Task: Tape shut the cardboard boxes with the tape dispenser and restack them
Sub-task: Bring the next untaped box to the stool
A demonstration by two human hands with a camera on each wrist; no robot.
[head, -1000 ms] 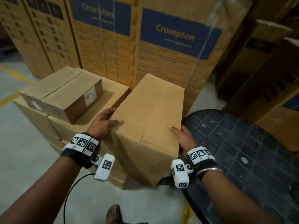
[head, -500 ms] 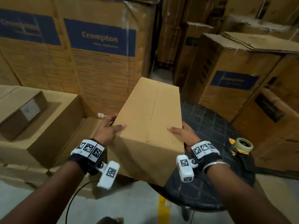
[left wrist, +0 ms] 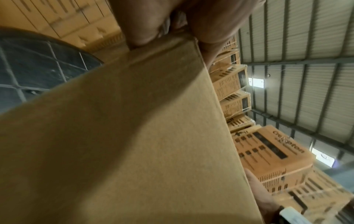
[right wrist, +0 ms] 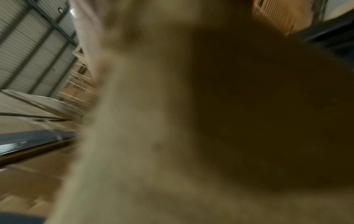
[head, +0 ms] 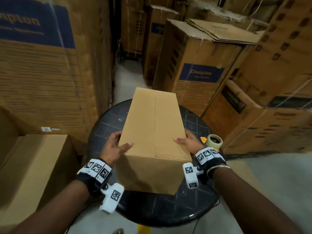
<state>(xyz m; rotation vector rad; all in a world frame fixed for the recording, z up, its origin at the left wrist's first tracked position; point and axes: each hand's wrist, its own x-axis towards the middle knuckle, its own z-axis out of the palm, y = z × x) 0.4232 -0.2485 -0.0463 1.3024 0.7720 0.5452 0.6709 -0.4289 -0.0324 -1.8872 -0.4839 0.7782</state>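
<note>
Right now a plain cardboard box (head: 154,132) sits lengthwise over the round black desk (head: 104,132), its near end facing the person and its top flaps meeting in a straight seam down the middle, with no tape visible on that seam. Whether the box's underside fully rests on the desk or hangs just above it cannot be told. The left hand (head: 116,147) clasps the box's near left side, thumb lying on the top face and the fingers (left wrist: 145,27) wrapped against the side wall. The right hand (head: 189,142) grasps the near right side of the box in the same way, thumb on top and the rest hidden behind the edge. The right wrist view is a blur of tan cardboard and shows nothing more of that grip.

Just right of the box, beyond the right hand, a tape dispenser (head: 213,141) with a pale roll and a yellow part lies on the desk near its rim, untouched. Left of the box, a lower plain carton (head: 33,162) stands beside the desk. Behind and to either side of the box, tall printed cartons (head: 197,78) with blue Crompton panels are stacked on the grey floor (head: 128,76), some bound with thin straps.
</note>
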